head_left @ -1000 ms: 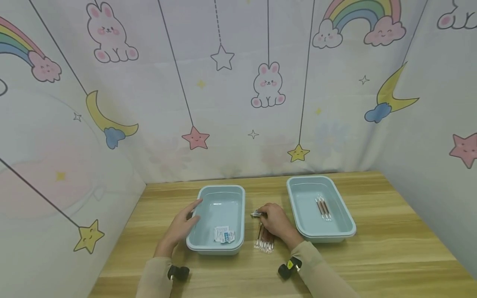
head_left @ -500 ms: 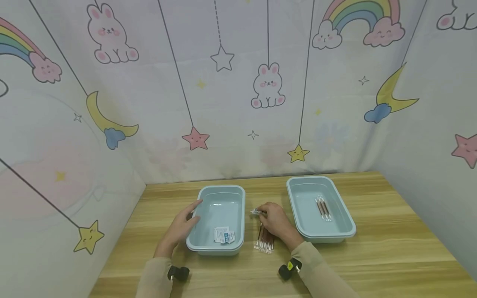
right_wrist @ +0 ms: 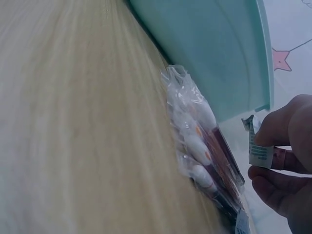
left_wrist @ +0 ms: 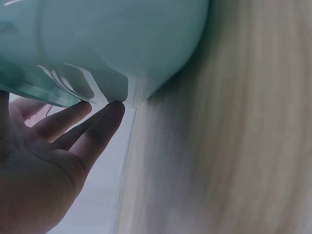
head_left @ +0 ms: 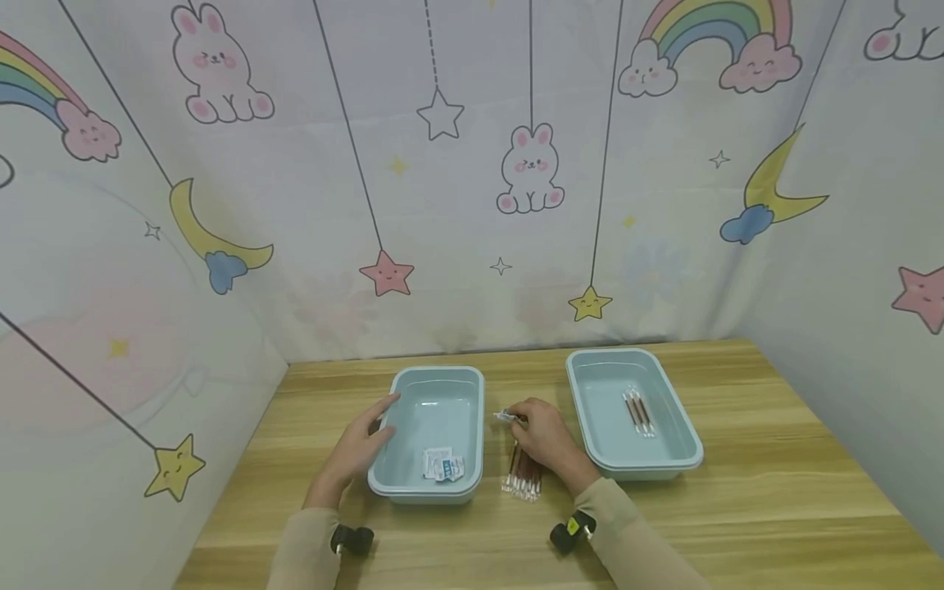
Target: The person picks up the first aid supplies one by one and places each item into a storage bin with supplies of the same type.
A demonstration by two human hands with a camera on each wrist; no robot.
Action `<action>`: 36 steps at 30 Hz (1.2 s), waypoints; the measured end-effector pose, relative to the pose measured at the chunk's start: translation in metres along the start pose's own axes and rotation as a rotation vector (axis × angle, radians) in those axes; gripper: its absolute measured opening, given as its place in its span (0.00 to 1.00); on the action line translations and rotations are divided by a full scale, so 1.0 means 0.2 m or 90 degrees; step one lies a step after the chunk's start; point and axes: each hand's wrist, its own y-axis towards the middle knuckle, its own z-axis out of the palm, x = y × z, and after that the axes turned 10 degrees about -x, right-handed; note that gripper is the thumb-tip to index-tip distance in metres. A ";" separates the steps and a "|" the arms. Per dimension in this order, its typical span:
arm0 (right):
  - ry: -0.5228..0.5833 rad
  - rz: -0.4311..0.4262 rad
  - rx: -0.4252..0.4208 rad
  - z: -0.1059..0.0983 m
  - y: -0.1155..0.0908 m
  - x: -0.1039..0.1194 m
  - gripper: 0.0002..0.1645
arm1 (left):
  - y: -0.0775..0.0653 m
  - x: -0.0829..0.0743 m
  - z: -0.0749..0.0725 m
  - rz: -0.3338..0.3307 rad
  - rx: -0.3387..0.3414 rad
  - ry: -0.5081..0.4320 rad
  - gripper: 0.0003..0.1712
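Fingers (right_wrist: 278, 124) of the right hand (head_left: 546, 434): clamped on one small white printed packet (right_wrist: 260, 155), held between thumb and fingertips, just right of the left tray. Fingers of the left hand (head_left: 357, 447): apart, extended, laid against the left side of the left tray (head_left: 442, 422).

Left tray, pale blue, rectangular, rounded corners. Contents: white packets (head_left: 444, 466), overlapping, at the near end toward the right, one with a blue patch.

Swab bundle (head_left: 524, 482), clear-wrapped, white tips, brown shafts; on the worktop (head_left: 774, 508) between the trays, near ends toward the person, far ends hidden by the right hand.

Right tray (head_left: 605, 434), matching colour and shape, set at an angle, right of the right hand. Contents: three wrapped swabs (head_left: 639, 412), brown-shafted, side by side.

Worktop: wood-grained. Sleeves (head_left: 306, 553), beige, one on each arm; a black wrist device (head_left: 354, 539) at each cuff. Backdrop (head_left: 457, 221) at the far side: pale cloth printed with rabbits, stars, moons and rainbows.
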 end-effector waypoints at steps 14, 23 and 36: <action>0.004 -0.004 -0.020 0.00 0.00 0.01 0.09 | -0.01 -0.01 0.00 -0.007 -0.001 -0.005 0.30; 0.014 -0.001 -0.026 -0.02 0.00 0.02 0.09 | 0.00 -0.01 0.00 -0.006 0.000 -0.006 0.30; 0.031 -0.012 -0.038 -0.04 0.00 0.04 0.10 | 0.00 -0.01 0.00 -0.010 -0.004 -0.007 0.30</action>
